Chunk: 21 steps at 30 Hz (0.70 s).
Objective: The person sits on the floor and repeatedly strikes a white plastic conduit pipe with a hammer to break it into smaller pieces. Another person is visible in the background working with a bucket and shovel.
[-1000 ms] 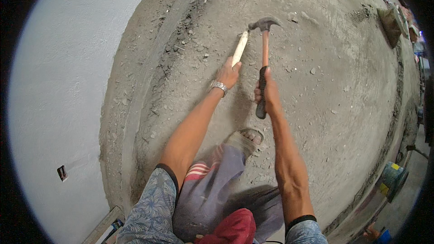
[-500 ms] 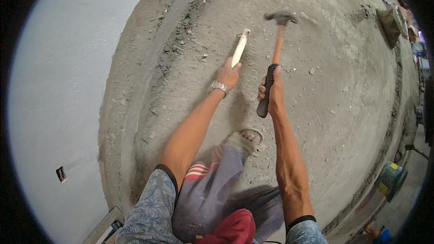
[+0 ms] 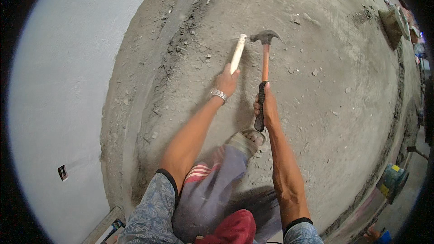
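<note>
A claw hammer [image 3: 265, 61] with a dark head, orange shaft and black grip is in my right hand [image 3: 270, 107], its fingers wrapped round the grip. My left hand [image 3: 227, 82], with a metal watch [image 3: 219, 94] on the wrist, grips a pale wooden stick [image 3: 238, 53] that points away from me. The striking end of the hammer is close to the right of the stick's far tip; I cannot tell whether they touch. Something small and thin shows at the left of that tip, too blurred to name. Both tools are over the rough grey ground.
A pale wall [image 3: 68, 86] with a small box opening [image 3: 62, 172] rises at the left. Along its foot runs a groove [image 3: 156, 54] with loose rubble. My sandalled foot [image 3: 249, 141] stands below the hammer grip. A bag-like container [image 3: 391, 27] and a dark bucket [image 3: 392, 180] are at the right.
The hammer has come left and nearer to me, its head now beside the stick's tip. My left hand and the stick have shifted slightly toward me.
</note>
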Each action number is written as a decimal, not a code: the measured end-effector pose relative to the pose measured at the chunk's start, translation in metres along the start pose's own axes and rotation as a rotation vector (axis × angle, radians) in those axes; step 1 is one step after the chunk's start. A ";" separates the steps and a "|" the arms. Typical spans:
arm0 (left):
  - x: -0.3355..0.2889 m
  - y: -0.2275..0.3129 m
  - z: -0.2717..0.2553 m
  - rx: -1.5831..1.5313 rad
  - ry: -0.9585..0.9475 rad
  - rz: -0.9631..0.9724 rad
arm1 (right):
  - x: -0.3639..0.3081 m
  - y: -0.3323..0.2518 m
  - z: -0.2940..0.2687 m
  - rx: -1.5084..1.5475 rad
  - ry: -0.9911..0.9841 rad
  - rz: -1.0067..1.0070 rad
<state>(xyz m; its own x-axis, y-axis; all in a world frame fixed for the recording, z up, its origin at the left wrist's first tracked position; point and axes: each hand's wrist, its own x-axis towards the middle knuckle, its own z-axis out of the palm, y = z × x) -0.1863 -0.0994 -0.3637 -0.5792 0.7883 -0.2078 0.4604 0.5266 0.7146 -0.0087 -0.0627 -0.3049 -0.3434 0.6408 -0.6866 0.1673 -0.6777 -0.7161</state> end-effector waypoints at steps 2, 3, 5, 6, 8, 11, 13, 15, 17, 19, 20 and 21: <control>-0.002 0.009 0.001 -0.122 -0.061 0.017 | -0.008 -0.001 -0.001 0.008 0.028 -0.019; -0.001 0.022 -0.002 -0.171 -0.131 -0.038 | -0.009 -0.007 -0.004 -0.013 0.043 -0.082; -0.001 0.028 -0.003 -0.243 -0.180 -0.107 | -0.020 -0.028 -0.003 -0.054 0.053 -0.201; 0.004 0.023 0.000 -0.268 -0.163 -0.118 | -0.023 -0.038 0.000 -0.056 0.048 -0.262; 0.015 0.005 0.007 -0.272 -0.109 -0.072 | -0.029 -0.059 0.011 0.027 0.034 -0.400; 0.029 0.003 0.003 -0.262 -0.080 -0.006 | -0.030 -0.071 0.031 0.162 0.066 -0.520; 0.034 0.026 -0.010 -0.315 -0.145 -0.113 | -0.013 -0.061 0.036 0.231 0.083 -0.563; 0.035 0.042 -0.020 -0.306 -0.214 -0.181 | 0.017 -0.033 0.034 0.094 0.113 -0.554; 0.037 0.033 -0.023 -0.289 -0.214 -0.187 | 0.034 -0.018 0.032 -0.178 0.066 -0.271; 0.038 0.004 -0.019 -0.266 -0.152 -0.136 | 0.030 -0.035 0.026 -0.113 0.001 -0.113; 0.039 0.001 -0.018 -0.253 -0.148 -0.131 | 0.024 -0.048 0.023 -0.085 -0.020 -0.038; 0.039 -0.002 -0.018 -0.239 -0.142 -0.127 | 0.019 -0.052 0.024 -0.049 -0.013 -0.087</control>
<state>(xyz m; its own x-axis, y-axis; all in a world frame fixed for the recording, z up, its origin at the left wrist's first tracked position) -0.2219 -0.0760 -0.3610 -0.5144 0.7662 -0.3852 0.2091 0.5476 0.8102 -0.0461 -0.0241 -0.2778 -0.3703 0.6917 -0.6201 0.1816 -0.6007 -0.7786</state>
